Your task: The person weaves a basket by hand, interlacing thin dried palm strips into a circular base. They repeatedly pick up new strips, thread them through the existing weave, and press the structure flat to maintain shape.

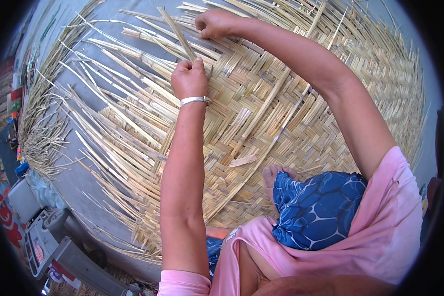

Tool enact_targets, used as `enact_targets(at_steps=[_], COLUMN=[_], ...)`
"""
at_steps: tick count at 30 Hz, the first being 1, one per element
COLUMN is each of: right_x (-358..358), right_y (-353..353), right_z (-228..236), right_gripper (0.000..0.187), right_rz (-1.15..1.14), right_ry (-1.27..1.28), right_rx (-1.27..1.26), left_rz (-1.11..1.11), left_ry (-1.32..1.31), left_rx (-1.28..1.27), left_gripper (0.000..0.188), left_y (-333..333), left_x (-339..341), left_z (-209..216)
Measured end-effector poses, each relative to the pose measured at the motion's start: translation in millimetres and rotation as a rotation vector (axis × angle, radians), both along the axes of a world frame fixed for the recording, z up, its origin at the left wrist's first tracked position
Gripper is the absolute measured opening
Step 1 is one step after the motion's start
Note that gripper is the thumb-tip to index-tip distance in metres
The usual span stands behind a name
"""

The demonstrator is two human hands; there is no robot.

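Holding a Pale Strip by a Big Woven Mat

Close by are a pink shirt and a blue cloth with pale lines. Bare toes rest on the mat, which lies on the grey floor. It is made of flat strips, yellow and tan, going over and under in a zigzag. A small flake lies on top.

Farther out is the left hand, with a silver-coloured band on its wrist. It is closed tight around the pale strip, which sticks up past the thumb. The right hand is a little farther off, over the mat's loose ends. Its fingers are curled down; I cannot tell if it has hold of anything. The long ends poke out to the left.

Past them, thin dry stalks lie in a heap. Near it is a crumpled see-through bag; I cannot tell what is in it.
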State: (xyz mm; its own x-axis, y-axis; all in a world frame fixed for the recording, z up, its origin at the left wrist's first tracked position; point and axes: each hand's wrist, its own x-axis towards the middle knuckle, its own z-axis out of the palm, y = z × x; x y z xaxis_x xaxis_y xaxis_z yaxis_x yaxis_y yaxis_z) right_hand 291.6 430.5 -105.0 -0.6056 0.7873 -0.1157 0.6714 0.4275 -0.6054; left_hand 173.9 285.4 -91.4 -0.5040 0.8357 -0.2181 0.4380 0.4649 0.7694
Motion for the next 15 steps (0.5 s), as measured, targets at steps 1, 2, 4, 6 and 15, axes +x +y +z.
enact_targets(at_steps=[1,2,4,6,15], right_x=[2.1,3.0,5.2,6.4,8.7], right_y=[-0.8,-1.6,-6.2,-8.5,-20.6], right_z=[-0.1,-0.3,-3.2,-5.2,25.0], right_gripper=[0.024,0.024,0.024,0.025,0.032], right_rz=[-0.007,-0.013,-0.043,-0.072,-0.014], right_ry=[0.008,0.017,-0.023,-0.067,-0.219], right_rx=[-0.026,-0.053,-0.026,-0.004,-0.002], left_rz=[-0.003,-0.005,-0.009,-0.002,0.006], left_ry=[0.012,0.024,0.018,-0.015,-0.036], left_rx=[0.007,0.013,0.024,0.029,0.058], left_gripper=[0.03,0.03,0.03,0.03,0.029], left_y=[-0.3,-0.8,0.0,0.2,-2.8], left_x=[-0.4,-1.0,-0.5,-0.3,-1.7], left_z=[-0.5,-0.9,-2.4,-5.2,-4.4])
